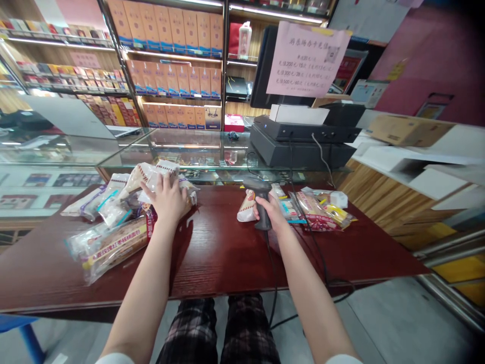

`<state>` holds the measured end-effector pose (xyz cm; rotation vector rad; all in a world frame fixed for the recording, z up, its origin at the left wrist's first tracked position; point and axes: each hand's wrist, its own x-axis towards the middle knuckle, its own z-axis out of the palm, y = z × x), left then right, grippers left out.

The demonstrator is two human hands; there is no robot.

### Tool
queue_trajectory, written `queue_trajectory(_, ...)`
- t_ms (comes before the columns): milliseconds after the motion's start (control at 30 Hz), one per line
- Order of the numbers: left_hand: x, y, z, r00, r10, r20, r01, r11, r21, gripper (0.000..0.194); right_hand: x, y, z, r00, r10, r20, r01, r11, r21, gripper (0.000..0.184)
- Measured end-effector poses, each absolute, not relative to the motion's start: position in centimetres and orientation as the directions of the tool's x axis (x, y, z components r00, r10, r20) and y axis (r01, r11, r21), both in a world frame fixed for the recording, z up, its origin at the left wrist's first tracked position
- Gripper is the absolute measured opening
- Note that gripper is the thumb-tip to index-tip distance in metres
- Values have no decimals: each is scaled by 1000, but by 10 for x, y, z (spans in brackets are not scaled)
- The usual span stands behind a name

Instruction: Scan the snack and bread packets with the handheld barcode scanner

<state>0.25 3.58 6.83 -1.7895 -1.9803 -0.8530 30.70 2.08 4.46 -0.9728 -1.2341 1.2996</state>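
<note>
While the right hand (pixel 271 209) has its fingers wrapped around the handle of a barcode scanner (pixel 261 190), held above the bench (pixel 215 253) near its far edge, the trailing scanner cable (pixel 270 265) drops over the near edge and could snag there, tugging the scanner off line. Just beside it, a striped packet (pixel 246 211) partly behind the handle could be knocked if the grip swings low. The left hand (pixel 168 196) lies on a striped bread bag (pixel 138 181) on top of the left pile; its fingers are spread apart, and I cannot tell whether they pinch the film. Slick, crinkled wrapping could slip from a light hold, or hide a code in its folds. Since the bags overlap, lifting one may drag the long bread packet (pixel 117 245) toward the near edge. Farther right, a second cable (pixel 319 247) crosses the red-labelled packet (pixel 318 221) and might shift it if pulled. Beyond, the glass display counter (pixel 185 151) stands behind the bench, where an overlong reach could bump it.
</note>
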Motion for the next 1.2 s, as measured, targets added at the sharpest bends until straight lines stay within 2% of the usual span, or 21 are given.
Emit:
queue_trajectory(167, 1, 36, 60, -245, 790, 562, 967, 156, 202, 63, 319, 26, 44, 18, 995, 96, -190, 98, -977, 30)
queue_trajectory(367, -2, 37, 57, -292, 767, 571, 954, 191, 230, 65, 334, 31, 42, 96, 992, 77, -216, 96, -972, 35)
queue_trajectory(500, -9, 41, 53, -328, 755, 568, 943, 230, 239, 61, 344, 34, 40, 202, 976, 82, -144, 112, -983, 35)
queue_trajectory(600, -8, 40, 54, -300, 745, 596, 952, 198, 232, 60, 354, 38, 36, 324, 935, 142, -29, 160, -987, 33)
queue_trajectory(767, 20, 37, 58, -63, 752, 656, 981, -73, 177, 49, 380, 49, 24, 453, 845, 283, 149, 241, -959, 27)
queue_trajectory(933, 75, 32, 37, 309, 783, 539, 858, -474, 196, 51, 394, 51, 16, 550, 780, 298, 202, 221, -954, 27)
queue_trajectory(1033, 102, 27, 14, 532, 730, 429, 723, -655, 219, 57, 396, 48, 17, 570, 777, 268, 222, 168, -960, 31)
queue_trajectory(1133, 114, 25, -2, 665, 686, 294, 642, -727, 245, 54, 398, 45, 19, 607, 735, 302, 395, 51, -917, 36)
queue_trajectory(1200, 114, 26, -6, 684, 682, 260, 628, -731, 266, 52, 401, 43, 21, 646, 695, 317, 503, -74, -861, 41)
